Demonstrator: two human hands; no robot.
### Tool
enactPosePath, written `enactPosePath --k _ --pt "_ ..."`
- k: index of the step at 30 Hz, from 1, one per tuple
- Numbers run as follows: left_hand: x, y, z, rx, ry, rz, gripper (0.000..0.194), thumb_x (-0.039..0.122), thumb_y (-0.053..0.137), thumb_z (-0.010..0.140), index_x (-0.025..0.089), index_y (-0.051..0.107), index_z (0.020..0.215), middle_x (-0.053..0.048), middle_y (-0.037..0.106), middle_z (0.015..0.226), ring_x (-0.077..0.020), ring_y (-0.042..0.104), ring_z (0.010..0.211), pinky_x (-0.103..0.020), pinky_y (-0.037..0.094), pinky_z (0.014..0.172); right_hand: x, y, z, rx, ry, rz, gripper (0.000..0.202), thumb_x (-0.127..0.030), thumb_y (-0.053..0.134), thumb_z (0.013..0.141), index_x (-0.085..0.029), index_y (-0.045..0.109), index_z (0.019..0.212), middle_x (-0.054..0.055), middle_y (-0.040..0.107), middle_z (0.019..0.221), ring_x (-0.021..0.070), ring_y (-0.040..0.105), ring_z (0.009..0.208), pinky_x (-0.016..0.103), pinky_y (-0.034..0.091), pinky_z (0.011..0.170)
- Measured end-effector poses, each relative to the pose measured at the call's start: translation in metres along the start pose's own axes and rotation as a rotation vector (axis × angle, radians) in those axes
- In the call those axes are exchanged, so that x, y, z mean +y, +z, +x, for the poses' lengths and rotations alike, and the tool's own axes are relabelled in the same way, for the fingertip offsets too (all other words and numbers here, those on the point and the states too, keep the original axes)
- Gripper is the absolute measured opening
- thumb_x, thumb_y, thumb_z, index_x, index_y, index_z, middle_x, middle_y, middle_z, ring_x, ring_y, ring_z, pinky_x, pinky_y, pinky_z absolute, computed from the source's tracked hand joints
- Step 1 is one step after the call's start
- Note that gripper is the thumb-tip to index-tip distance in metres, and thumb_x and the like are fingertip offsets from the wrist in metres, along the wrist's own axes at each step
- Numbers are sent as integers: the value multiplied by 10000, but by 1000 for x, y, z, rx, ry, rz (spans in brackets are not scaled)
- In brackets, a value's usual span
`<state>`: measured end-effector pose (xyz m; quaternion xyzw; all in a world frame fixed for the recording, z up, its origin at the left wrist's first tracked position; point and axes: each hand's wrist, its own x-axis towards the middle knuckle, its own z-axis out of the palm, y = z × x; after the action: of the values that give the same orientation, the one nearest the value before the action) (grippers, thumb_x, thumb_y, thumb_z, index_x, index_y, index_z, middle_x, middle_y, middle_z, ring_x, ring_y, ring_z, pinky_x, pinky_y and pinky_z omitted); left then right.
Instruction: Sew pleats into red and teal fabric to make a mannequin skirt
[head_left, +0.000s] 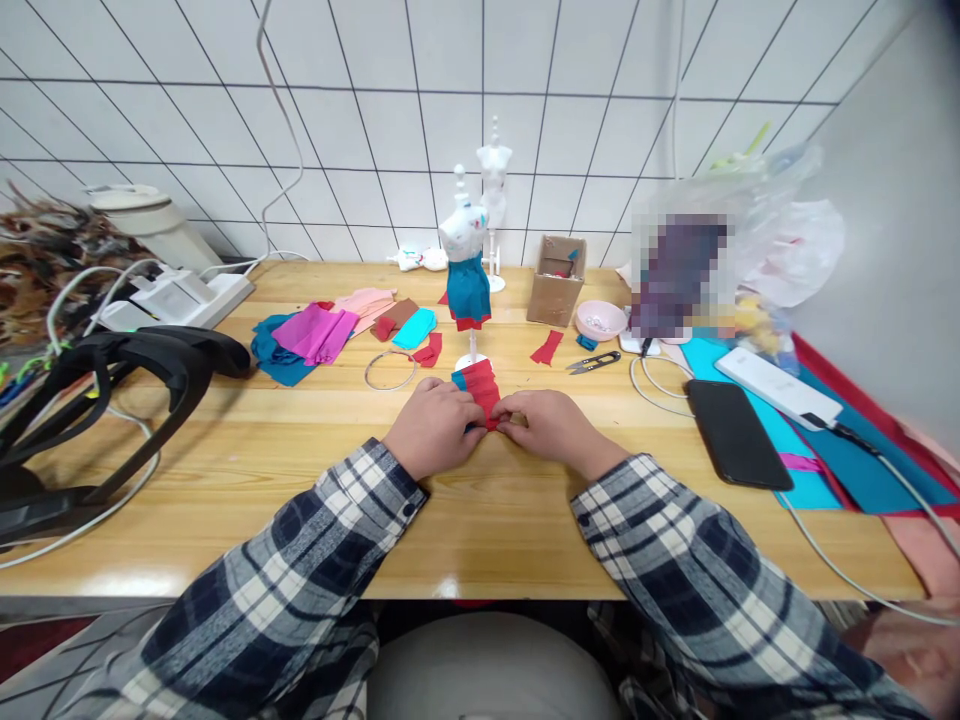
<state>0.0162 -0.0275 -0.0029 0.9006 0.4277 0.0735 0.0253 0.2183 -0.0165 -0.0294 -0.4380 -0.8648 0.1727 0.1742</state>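
Observation:
Low over the table's middle, a strip of red and teal crepe paper (pixel 482 385) lies between my hands. My left hand (pixel 437 425) pinches its lower left edge, fingers curled. From the other side my right hand (pixel 551 425) closes thumb and forefinger on the red lower right corner. Just beyond the strip stands a small white mannequin (pixel 463 235) on a round base, dressed in a teal skirt (pixel 469 290) with a red hem. Behind it is a second, bare white mannequin (pixel 495 175). Red scraps (pixel 547 347) and thread snips (pixel 594 363) lie to the right.
Left are crumpled paper pieces (pixel 315 335), a metal ring (pixel 391 370), a black headset (pixel 112 410) and a power strip (pixel 184 300). A cardboard box (pixel 556 285) and pink bowl (pixel 601 320) stand at the back. Right lie a black phone (pixel 739 435), a white power bank (pixel 780 388) and cables.

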Motion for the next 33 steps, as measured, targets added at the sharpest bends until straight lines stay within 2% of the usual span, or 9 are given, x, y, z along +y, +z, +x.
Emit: enactPosePath --k 2,7,12,16,19,22,24,28,33 --pt "0 2 0 -19 -18 -32 141 305 595 829 229 712 808 -41 719 812 -235 624 824 -402 364 784 1 0 0 0 33 40 187 -235 637 832 -291 719 991 -30 753 886 159 658 803 261 389 654" --pt "-8 9 0 -25 -78 -164 119 305 621 817 226 708 805 -28 729 821 -219 652 828 -357 405 787 3 2 2 4 83 130 143 -198 615 811 -265 736 846 -36 742 802 129 621 701 244 372 617" --pt "-18 14 -1 -7 -169 -331 107 304 642 809 244 704 874 27 706 713 -154 624 666 -282 400 672 4 4 4 3 87 197 155 -151 592 795 -227 726 797 -24 720 742 113 592 650 234 371 617" --pt "-19 16 0 -40 -203 -358 97 312 658 794 238 694 846 37 687 691 -144 606 651 -268 382 640 3 4 6 7 79 180 148 -132 589 786 -209 715 771 -15 710 720 117 593 651 231 365 615" --pt "-18 15 0 -31 -172 -289 98 315 648 806 237 704 825 13 701 767 -165 617 728 -285 397 675 1 2 6 13 78 162 131 -130 592 776 -196 700 742 -14 703 708 115 590 647 227 359 612" --pt "-16 13 0 80 -107 -165 166 343 682 791 231 716 909 -40 697 932 -214 608 882 -332 414 773 0 1 6 18 80 138 124 -135 588 774 -189 688 725 -12 696 697 115 579 639 228 355 615" --pt "-14 10 1 119 -21 -92 203 367 699 787 232 721 937 -53 690 964 -231 590 919 -359 403 808 -1 0 7 17 72 114 127 -129 582 771 -187 684 720 -8 695 697 119 575 642 231 354 619" --pt "-10 6 2 46 135 15 167 354 615 867 249 742 891 -30 714 891 -230 583 892 -379 370 787 0 2 9 11 70 114 130 -132 580 774 -194 681 723 -8 697 708 123 575 653 235 355 622" --pt "-6 6 5 17 129 60 214 287 555 892 239 751 824 -30 732 855 -224 591 871 -394 353 807 3 5 9 39 106 98 92 -128 598 742 -193 663 750 5 671 734 137 563 679 243 367 628"
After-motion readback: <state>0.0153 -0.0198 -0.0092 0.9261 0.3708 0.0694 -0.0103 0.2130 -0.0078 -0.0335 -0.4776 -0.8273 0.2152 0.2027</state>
